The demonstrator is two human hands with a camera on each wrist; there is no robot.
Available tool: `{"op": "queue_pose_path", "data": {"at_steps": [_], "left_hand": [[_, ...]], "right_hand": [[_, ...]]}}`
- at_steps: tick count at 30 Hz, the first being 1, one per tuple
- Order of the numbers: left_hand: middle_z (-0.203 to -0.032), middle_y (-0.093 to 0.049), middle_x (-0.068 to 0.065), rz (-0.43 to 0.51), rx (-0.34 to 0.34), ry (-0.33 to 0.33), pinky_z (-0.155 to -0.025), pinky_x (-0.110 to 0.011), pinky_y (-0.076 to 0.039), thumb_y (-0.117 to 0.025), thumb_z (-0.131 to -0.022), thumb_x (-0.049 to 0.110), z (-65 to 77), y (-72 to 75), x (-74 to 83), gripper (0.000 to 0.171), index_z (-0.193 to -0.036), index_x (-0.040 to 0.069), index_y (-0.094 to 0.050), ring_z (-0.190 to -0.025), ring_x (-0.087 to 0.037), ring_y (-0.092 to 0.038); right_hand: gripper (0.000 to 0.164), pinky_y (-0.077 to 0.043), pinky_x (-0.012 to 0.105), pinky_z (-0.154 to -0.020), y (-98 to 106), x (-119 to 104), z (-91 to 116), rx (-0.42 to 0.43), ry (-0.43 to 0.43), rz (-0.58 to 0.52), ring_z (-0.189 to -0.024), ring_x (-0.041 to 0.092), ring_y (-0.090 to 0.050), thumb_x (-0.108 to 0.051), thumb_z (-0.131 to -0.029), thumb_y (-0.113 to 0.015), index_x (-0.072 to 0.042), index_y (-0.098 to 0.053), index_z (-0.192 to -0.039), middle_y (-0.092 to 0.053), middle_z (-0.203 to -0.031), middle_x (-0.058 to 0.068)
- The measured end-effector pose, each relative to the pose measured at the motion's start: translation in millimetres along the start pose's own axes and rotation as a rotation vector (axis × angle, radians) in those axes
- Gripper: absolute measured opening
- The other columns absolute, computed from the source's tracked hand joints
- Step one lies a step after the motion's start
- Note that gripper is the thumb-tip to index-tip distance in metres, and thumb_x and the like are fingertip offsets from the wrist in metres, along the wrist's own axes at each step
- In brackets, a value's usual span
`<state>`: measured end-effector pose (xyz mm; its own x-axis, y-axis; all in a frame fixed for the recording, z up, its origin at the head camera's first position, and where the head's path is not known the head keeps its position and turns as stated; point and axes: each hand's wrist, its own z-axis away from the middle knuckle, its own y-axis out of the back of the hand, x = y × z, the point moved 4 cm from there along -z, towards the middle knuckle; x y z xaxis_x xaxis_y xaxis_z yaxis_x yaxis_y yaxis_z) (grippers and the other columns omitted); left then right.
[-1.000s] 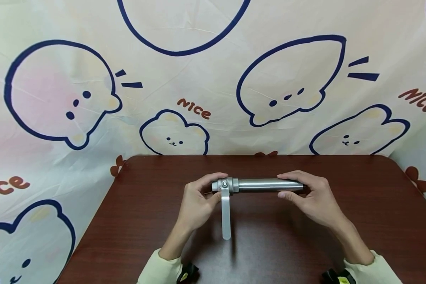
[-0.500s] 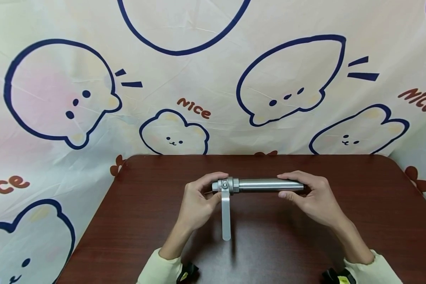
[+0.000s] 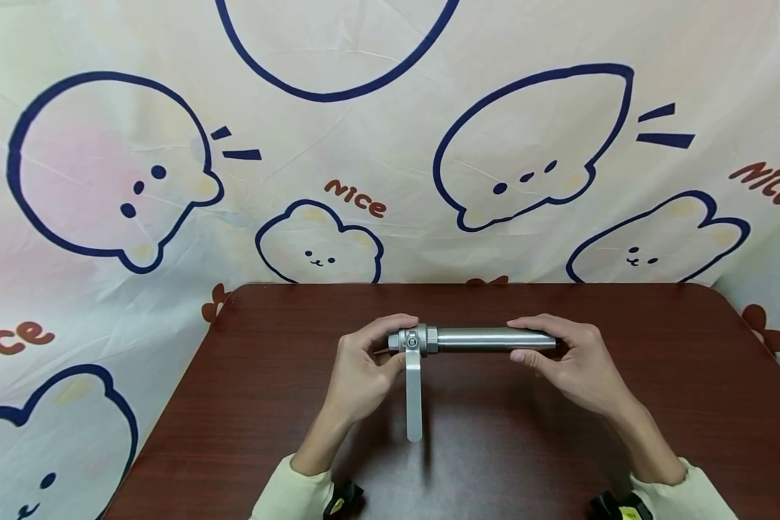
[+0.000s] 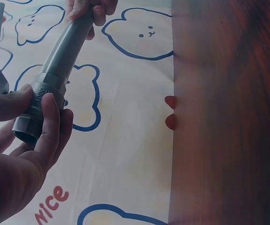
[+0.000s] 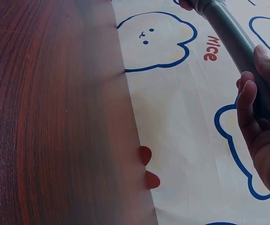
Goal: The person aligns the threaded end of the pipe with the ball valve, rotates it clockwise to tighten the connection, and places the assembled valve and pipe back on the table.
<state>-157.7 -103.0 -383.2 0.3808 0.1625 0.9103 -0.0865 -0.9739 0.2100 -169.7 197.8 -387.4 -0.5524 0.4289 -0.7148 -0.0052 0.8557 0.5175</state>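
Silver-grey on the pipe (image 3: 474, 339) and the valve (image 3: 412, 337), lighter grey on the handle (image 3: 414, 397). Dark reddish brown with streaky wood grain on the table (image 3: 266, 375). Cream on the backdrop cloth (image 3: 409, 144), printed with navy-outlined figures (image 3: 318, 253), brown-red "Nice" lettering (image 3: 354, 199) and a soft pink patch (image 3: 78, 180). Pale yellow-green on the sleeves (image 3: 295, 487).

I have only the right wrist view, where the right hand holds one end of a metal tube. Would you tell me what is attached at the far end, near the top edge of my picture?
Observer: It is a valve with a flat metal lever.
Operator: Thank you. To which direction does the lever point?
Observer: In the head view it points down the picture, roughly square to the tube.
Operator: And the outer end of the valve, what does it look like?
Observer: The left wrist view shows a faceted end with a dark opening.
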Motion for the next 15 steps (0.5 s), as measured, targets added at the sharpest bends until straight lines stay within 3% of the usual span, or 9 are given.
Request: {"op": "queue_pose_path", "data": {"at_steps": [10, 15], "left_hand": [[-0.133, -0.074, -0.008, -0.034, 0.001, -0.038, -0.088, -0.028, -0.064, -0.075, -0.085, -0.020, 0.3, 0.4, 1.8, 0.053, -0.128, 0.012, -0.077, -0.104, -0.015, -0.072], [-0.132, -0.074, -0.006, -0.039, 0.001, -0.043, -0.087, -0.027, -0.064, -0.075, -0.085, -0.020, 0.2, 0.0, 1.5, 0.053, -0.127, 0.013, -0.077, -0.103, -0.016, -0.072]], "right_hand": [[0.043, -0.055, 0.027, -0.054, 0.5, 2.1, 1.1, -0.026, -0.059, -0.015, -0.059, 0.016, -0.065, -0.004, -0.089, -0.086, -0.016, -0.076, -0.129, -0.074, -0.109, 0.005], [0.041, -0.057, 0.028, -0.055, 0.9, 2.6, 0.7, -0.043, -0.072, -0.040, -0.059, 0.014, -0.065, -0.004, -0.091, -0.084, -0.012, -0.075, -0.129, -0.073, -0.098, 0.004]]}}
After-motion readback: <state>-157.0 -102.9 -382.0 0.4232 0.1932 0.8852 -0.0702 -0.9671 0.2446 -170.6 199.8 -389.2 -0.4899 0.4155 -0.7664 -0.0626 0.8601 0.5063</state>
